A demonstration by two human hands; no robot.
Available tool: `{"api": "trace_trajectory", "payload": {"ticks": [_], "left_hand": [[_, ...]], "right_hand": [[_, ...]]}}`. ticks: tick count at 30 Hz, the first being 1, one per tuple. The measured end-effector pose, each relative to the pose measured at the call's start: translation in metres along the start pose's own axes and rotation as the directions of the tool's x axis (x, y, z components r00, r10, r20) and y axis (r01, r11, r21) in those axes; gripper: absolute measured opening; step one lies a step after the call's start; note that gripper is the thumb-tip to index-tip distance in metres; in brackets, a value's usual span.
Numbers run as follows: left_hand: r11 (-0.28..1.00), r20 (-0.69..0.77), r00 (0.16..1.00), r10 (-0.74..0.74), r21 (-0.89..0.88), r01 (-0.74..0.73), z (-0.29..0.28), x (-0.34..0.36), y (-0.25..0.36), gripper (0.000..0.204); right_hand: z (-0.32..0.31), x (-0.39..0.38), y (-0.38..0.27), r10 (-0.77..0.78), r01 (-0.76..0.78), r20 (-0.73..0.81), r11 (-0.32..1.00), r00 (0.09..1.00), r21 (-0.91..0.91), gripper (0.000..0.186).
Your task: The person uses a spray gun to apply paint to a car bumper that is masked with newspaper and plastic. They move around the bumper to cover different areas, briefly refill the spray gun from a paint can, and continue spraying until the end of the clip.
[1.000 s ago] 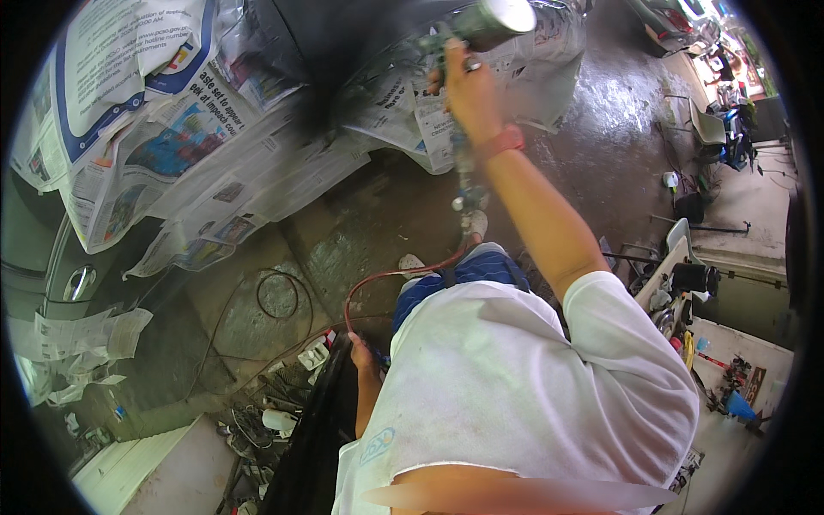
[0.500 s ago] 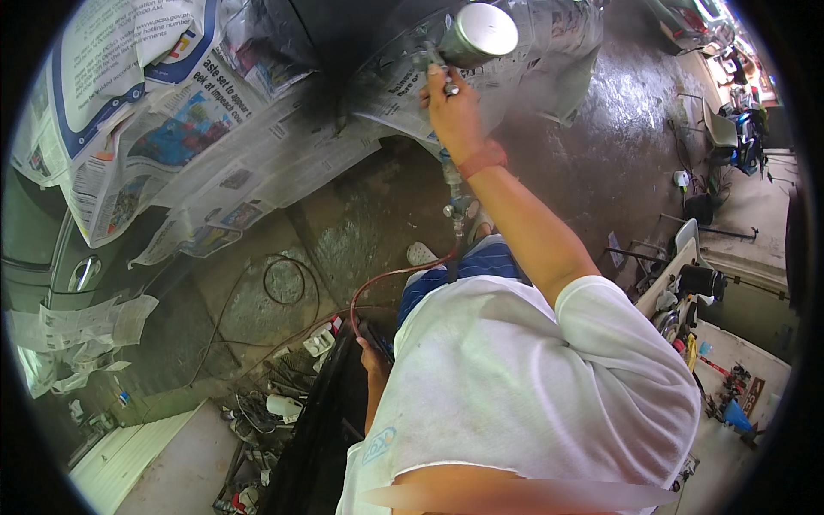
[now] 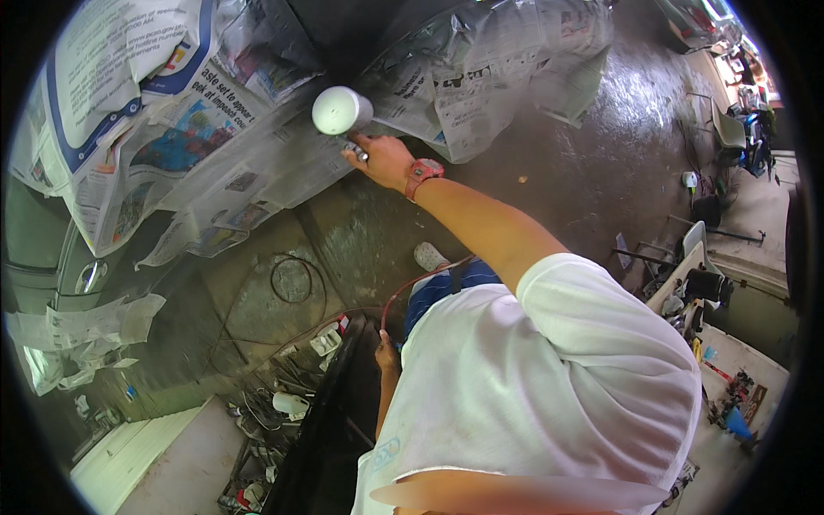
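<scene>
My right hand [image 3: 388, 161] is closed round the handle of a spray gun [image 3: 357, 153], with a red watch on that wrist. The gun's round cup [image 3: 336, 112], pale and metallic, points up in front of the newspaper masking [image 3: 257, 172] on a car. Past the cup lies a dark body panel [image 3: 352, 26] of the car. Lower down, close to my body, my left hand [image 3: 387, 352] grips a thin red air hose [image 3: 396, 294]. That hose runs up past my blue shorts; its link to the gun is hidden behind my arm.
More hose [image 3: 296, 276] lies coiled on the concrete floor. A black-sided bench or box [image 3: 330, 399] and cluttered tools [image 3: 262, 421] stand at lower left. Chairs [image 3: 728, 129] and a cluttered worktable [image 3: 747, 378] are on the right. Paper also covers part of the green-grey car at left.
My right hand has swept the spray gun left and somewhat nearer, from the right-hand papers to the middle. The dark haze by the panel has thinned. My left hand shifted slightly right with the hose.
</scene>
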State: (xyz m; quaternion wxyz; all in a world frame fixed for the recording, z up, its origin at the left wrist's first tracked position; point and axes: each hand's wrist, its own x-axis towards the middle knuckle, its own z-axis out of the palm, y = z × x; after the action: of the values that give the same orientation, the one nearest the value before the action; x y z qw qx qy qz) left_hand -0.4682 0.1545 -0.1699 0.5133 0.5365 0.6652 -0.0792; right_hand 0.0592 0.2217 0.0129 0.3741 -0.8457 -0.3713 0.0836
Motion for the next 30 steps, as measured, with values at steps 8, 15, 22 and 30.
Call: {"api": "trace_trajectory", "payload": {"ticks": [8,15,22,30], "left_hand": [[1.000,0.069,0.998,-0.001,0.020,-0.001,0.004,0.017,-0.014,0.080],[0.982,-0.047,0.995,0.090,0.168,-0.081,0.013,0.032,0.045,0.076],[0.996,0.146,0.989,0.031,-0.086,-0.018,0.044,0.039,0.108,0.069],[0.993,0.188,0.982,0.017,-0.116,0.005,0.130,-0.003,0.185,0.067]], "right_hand": [[-0.039,0.003,0.000,0.148,-0.148,-0.003,0.988,0.989,0.037,0.057],[-0.155,-0.017,0.008,0.152,-0.095,-0.387,0.982,0.910,0.162,0.053],[-0.283,-0.022,0.071,0.365,-0.131,-0.496,0.886,0.788,0.444,0.053],[-0.444,-0.051,0.199,0.534,-0.141,-0.619,0.811,0.576,0.568,0.063]]}}
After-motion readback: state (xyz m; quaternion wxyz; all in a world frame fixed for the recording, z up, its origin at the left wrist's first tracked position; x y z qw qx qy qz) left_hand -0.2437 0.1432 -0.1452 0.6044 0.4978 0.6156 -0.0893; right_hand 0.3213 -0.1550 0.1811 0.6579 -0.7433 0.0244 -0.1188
